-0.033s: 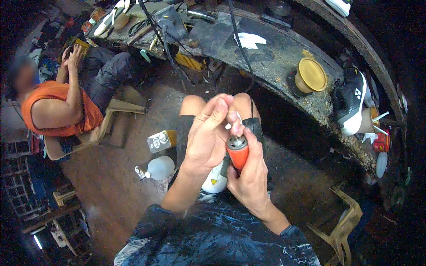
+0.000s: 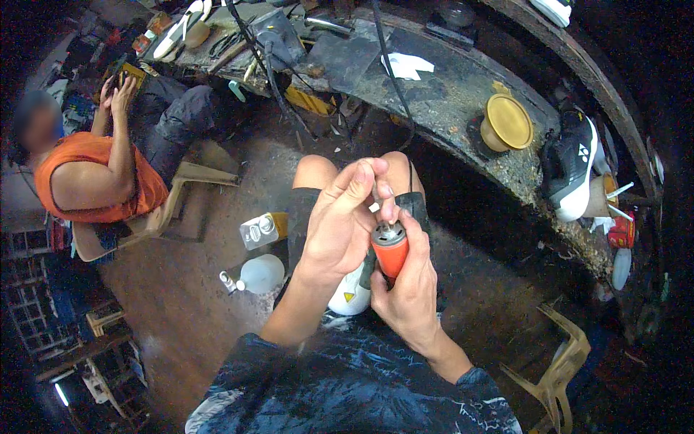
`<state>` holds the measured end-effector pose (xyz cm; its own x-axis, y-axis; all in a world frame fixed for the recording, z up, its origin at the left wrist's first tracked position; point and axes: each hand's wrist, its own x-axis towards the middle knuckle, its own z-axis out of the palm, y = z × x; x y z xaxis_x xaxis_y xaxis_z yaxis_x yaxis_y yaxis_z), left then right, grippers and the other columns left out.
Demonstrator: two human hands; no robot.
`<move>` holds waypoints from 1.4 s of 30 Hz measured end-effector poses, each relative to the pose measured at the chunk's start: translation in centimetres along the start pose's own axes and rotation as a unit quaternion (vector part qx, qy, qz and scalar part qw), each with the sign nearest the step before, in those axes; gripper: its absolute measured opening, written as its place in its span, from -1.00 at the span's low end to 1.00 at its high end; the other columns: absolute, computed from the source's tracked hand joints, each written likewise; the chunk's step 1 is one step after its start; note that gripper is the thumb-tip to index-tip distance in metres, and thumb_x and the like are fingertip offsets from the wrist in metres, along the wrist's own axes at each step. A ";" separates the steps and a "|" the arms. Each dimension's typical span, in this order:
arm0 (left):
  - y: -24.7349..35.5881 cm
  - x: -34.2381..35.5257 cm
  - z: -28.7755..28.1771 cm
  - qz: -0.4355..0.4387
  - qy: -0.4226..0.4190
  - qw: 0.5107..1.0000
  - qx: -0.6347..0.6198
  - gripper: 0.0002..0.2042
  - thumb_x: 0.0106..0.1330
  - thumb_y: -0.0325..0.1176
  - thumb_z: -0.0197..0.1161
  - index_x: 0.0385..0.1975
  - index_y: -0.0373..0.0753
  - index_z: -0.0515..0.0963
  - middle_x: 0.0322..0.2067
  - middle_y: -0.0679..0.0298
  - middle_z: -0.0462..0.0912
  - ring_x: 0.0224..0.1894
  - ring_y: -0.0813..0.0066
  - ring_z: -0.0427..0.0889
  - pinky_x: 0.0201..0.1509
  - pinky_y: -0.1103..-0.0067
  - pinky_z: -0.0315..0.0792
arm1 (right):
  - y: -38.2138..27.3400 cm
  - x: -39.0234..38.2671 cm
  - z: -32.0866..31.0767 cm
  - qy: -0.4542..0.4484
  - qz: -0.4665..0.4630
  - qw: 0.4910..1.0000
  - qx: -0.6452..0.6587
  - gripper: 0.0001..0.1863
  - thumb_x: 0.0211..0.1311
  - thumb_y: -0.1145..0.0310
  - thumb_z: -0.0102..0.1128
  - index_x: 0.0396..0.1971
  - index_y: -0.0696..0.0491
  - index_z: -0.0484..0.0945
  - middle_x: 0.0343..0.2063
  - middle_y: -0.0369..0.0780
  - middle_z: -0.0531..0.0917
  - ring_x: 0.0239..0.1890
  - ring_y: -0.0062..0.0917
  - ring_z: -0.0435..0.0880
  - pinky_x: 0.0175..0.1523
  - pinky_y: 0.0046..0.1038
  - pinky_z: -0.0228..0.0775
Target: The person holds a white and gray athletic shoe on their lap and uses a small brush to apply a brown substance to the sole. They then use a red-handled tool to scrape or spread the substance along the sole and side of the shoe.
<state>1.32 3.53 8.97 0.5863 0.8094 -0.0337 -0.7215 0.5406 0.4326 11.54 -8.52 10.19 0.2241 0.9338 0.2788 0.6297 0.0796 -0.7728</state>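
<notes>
My right hand is wrapped round an orange rotary tool with a grey vented collar and a metal tip pointing away from me. Close over that tip, my left hand has its fingers bent and pinched together. A small white bit shows by those fingers, but what they grip is mostly hidden. Below my hands, in my lap, rests a white shoe with a yellow triangle mark, partly covered by both hands.
A worn workbench curves across the far side, bearing a yellow-lidded tub and a black-and-white shoe. Left of my legs stand a metal can and a whitish bottle. A person in orange sits far left; a chair is near right.
The fingertips of my left hand have shifted slightly down and to the right. The tool in my right hand has barely turned; everything else looks the same.
</notes>
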 end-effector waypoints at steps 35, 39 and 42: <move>-1.3 1.9 -2.1 -0.012 0.037 0.998 0.058 -0.76 0.52 -0.20 0.46 -0.06 -0.25 0.75 -0.20 0.22 0.83 -0.22 0.45 0.79 -0.06 0.50 0.71 | 1.8 0.4 -2.8 -0.063 0.045 0.992 0.102 -0.06 0.02 0.62 0.48 0.49 0.19 0.31 0.31 0.06 0.57 0.36 -0.07 0.63 0.49 -0.15 0.40; -2.1 2.6 -2.5 0.010 0.022 0.998 0.057 -0.73 0.51 -0.19 0.46 -0.06 -0.29 0.75 -0.19 0.20 0.83 -0.16 0.43 0.80 0.01 0.48 0.72 | 2.0 0.2 -2.7 -0.049 0.044 0.995 0.075 -0.07 0.02 0.59 0.52 0.47 0.17 0.34 0.30 0.05 0.58 0.34 -0.09 0.64 0.46 -0.17 0.43; -2.2 2.3 -2.8 -0.003 0.047 0.997 0.055 -0.74 0.51 -0.20 0.46 -0.04 -0.28 0.74 -0.19 0.19 0.83 -0.14 0.42 0.81 0.06 0.44 0.73 | 2.1 -0.2 -2.7 -0.056 0.092 0.989 0.100 -0.09 0.03 0.57 0.54 0.46 0.18 0.35 0.27 0.06 0.61 0.30 -0.09 0.68 0.43 -0.19 0.47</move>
<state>3.20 4.87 5.38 0.5492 0.8273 -0.1181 -0.6711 0.5208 0.5277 14.83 -9.50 10.08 0.2306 0.9708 0.0666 0.4233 -0.0385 -0.9052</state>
